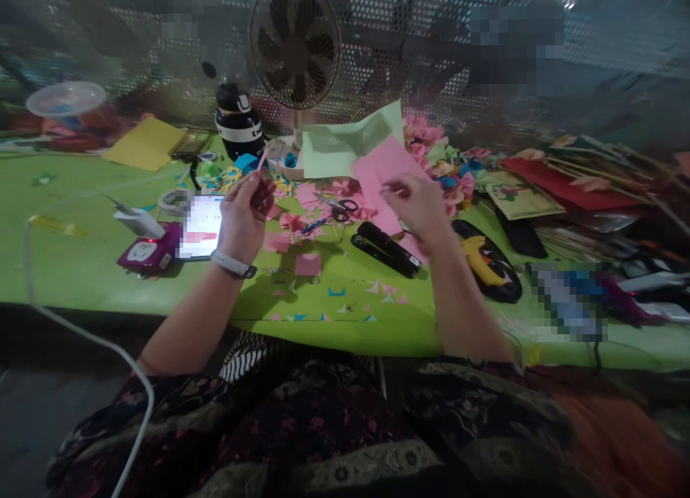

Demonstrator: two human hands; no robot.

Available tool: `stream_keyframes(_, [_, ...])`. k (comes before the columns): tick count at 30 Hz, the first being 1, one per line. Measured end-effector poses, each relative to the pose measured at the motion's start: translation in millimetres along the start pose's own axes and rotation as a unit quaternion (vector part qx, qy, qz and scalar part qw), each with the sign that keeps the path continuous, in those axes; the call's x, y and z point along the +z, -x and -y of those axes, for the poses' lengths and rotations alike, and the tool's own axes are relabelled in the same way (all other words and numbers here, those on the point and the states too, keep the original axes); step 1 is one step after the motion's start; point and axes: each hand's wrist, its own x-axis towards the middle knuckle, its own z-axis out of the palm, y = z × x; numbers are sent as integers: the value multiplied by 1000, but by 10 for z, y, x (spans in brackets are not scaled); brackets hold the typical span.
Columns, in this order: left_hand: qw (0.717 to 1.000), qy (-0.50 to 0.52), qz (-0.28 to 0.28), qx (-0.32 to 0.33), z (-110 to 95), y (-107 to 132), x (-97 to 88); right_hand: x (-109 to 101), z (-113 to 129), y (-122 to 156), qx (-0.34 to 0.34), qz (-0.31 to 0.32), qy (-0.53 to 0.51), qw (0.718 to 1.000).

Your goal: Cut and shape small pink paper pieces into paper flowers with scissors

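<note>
Left hand: raised over the worktop [334,333], left of centre; the left hand [248,202] has its fingertips pinched together on a small pink paper piece [262,159] that points upward.
Left wrist: a watch [233,264] with a pale strap.
Right hand: the right hand [419,205] is over the pink sheet [371,178], fingers loosely curled; whether it grips anything, I cannot tell.
Pink sheet: right of centre, overlapping a pale green sheet [337,149].
Between the hands: dark-handled scissors [343,210] among pink paper pieces, with a pink square [307,264] nearer the person.
Stapler: a black stapler [386,249] lies slanted, just beside the right forearm.
Beside the left hand: a lit phone [202,228], partly blurred, and a roll of tape [175,201].
Scraps: small pink, white and blue paper scraps [337,292] near the front edge.
Behind: a black bottle [238,128] with a white band, and a fan [295,45].
</note>
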Motion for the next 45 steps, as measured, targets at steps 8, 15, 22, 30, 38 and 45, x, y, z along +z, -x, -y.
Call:
stream_keyframes(8, [999,-41,12,-21,86,17,-6,878,693,-108,-158,214,213,940])
stream_keyframes(15, [998,-25,18,-54,87,43,33,1067,765,-149,-232,292,270,887])
stream_keyframes(22, [997,-20,22,-74,121,103,79,674,512,23,-206,200,71,955])
stream_keyframes(30, [988,-5,72,-137,231,215,91,621,552,190,94,-12,-521,848])
stream_keyframes(38, [984,-32,105,-143,287,329,152,878,637,237,132,-15,-576,806])
stream_keyframes(45, [986,-24,113,-122,264,358,155,920,632,298,155,-20,-579,800])
